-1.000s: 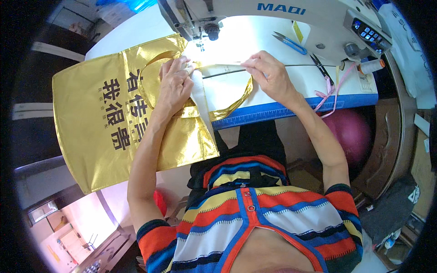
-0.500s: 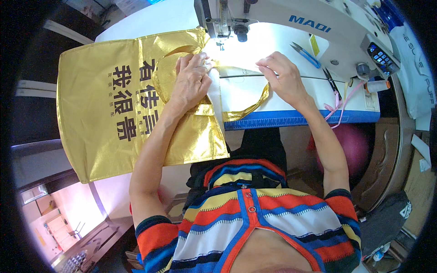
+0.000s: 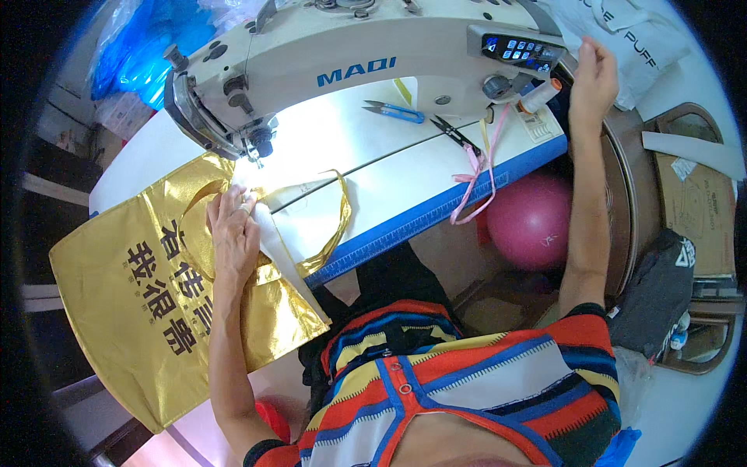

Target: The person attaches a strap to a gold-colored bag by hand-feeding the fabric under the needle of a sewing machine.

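A gold fabric tote bag (image 3: 117, 327) with dark printed characters lies at the left, tilted across the table. My left hand (image 3: 235, 227) is on its top edge near the sewing machine's needle (image 3: 260, 156), with fingers bent and pressed together on the gold material. A gold strap (image 3: 339, 226) loops out to the right of that hand, over the white table. At the sewing machine's (image 3: 420, 66) right end, my right hand (image 3: 594, 86) is raised with its fingers curved against the dark handwheel (image 3: 570, 68). The fingertips are partly hidden.
Blue-handled thread snips (image 3: 395, 111) and black scissors (image 3: 457, 135) with a pink ribbon (image 3: 476, 175) lie on the table under the machine arm. A thread spool (image 3: 538, 96) stands by the control panel (image 3: 520, 51). A pink ball (image 3: 531, 222) is below the blue table edge (image 3: 420, 214).
My right hand has left the area near the needle and gone right to the machine's end. My left hand stays on the bag. The whole view has swung to the right.
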A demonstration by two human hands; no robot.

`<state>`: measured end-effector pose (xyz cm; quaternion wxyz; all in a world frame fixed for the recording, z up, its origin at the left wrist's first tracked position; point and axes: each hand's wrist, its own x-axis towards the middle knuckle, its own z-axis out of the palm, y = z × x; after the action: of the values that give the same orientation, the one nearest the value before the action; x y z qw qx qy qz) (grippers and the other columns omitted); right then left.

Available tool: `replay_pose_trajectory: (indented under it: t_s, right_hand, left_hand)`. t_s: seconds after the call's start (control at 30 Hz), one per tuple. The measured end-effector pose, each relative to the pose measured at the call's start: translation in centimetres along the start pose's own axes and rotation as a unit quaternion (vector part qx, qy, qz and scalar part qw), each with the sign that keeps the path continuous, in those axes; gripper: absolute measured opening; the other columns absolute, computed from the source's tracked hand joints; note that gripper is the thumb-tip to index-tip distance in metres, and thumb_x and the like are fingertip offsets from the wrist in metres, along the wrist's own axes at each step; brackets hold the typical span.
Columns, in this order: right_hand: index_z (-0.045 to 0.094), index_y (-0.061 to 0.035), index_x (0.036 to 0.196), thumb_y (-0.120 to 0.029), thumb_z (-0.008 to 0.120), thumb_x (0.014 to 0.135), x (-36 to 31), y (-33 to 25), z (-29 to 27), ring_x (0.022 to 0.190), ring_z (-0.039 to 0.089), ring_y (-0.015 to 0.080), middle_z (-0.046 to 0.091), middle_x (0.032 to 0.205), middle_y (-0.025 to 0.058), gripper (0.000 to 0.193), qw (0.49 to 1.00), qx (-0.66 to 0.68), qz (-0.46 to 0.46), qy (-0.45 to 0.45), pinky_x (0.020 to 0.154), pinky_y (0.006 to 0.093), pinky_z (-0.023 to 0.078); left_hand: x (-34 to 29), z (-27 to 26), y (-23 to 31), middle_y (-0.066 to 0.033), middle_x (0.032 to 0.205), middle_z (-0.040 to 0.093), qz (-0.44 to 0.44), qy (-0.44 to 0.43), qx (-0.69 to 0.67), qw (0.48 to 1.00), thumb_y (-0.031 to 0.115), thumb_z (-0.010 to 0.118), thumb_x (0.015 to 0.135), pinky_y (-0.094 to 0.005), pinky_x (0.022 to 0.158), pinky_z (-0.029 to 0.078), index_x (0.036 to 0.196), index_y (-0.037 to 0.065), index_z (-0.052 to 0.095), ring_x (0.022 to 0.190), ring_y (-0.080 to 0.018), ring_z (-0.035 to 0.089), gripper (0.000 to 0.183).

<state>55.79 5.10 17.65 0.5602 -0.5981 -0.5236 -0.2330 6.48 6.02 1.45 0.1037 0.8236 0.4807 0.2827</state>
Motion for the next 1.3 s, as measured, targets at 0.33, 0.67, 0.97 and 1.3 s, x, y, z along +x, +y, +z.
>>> replay_pose_trajectory:
  t_s: [0.33,0.67,0.97,1.3]
  right_hand:
    - [0.06,-0.0034,0.112,-0.054,0.037,0.089,12.0,17.1,5.2,0.102,0.057,0.0361,0.063,0.108,0.0179,0.06,0.913,-0.297,0.042,-0.278,0.088,0.0431,0.04]
    - [0.06,-0.0022,0.113,-0.049,0.043,0.089,12.6,18.1,6.6,0.097,0.06,0.0321,0.064,0.106,0.0156,0.055,0.934,-0.172,0.111,-0.294,0.086,0.0406,0.043]
    - [0.059,-0.0019,0.113,-0.046,0.045,0.089,10.7,17.8,5.8,0.095,0.06,0.0303,0.063,0.105,0.0148,0.052,0.936,-0.017,0.223,-0.271,0.085,0.0391,0.044]
    - [0.059,-0.0016,0.114,-0.043,0.048,0.089,9.5,17.8,5.4,0.092,0.06,0.0282,0.063,0.104,0.014,0.05,0.908,0.115,0.325,-0.238,0.083,0.0374,0.045]
  left_hand:
    - [-0.1,0.1,-0.8,-0.0135,0.119,0.053,0.008,0.018,-0.002,1.0,0.009,0.046,0.077,-0.041,0.097,0.032,0.098,-0.001,0.064,0.11,-0.0326,0.043,0.029]
    - [-0.1,-0.1,0.2,-0.0134,0.117,0.053,-0.002,0.029,-0.031,0.999,0.009,0.048,0.076,-0.0397,0.101,0.026,0.098,-0.003,0.065,0.11,-0.0305,0.044,0.031]
    - [-0.1,-0.1,0.4,-0.0138,0.117,0.054,-0.012,0.026,-0.035,0.999,0.01,0.046,0.076,-0.04,0.102,0.026,0.097,-0.004,0.065,0.111,-0.0307,0.043,0.031]
    - [0.0,-0.2,0.4,-0.0144,0.119,0.053,-0.024,-0.001,-0.021,0.999,0.012,0.044,0.077,-0.0396,0.104,0.025,0.101,-0.003,0.065,0.115,-0.0301,0.042,0.035]
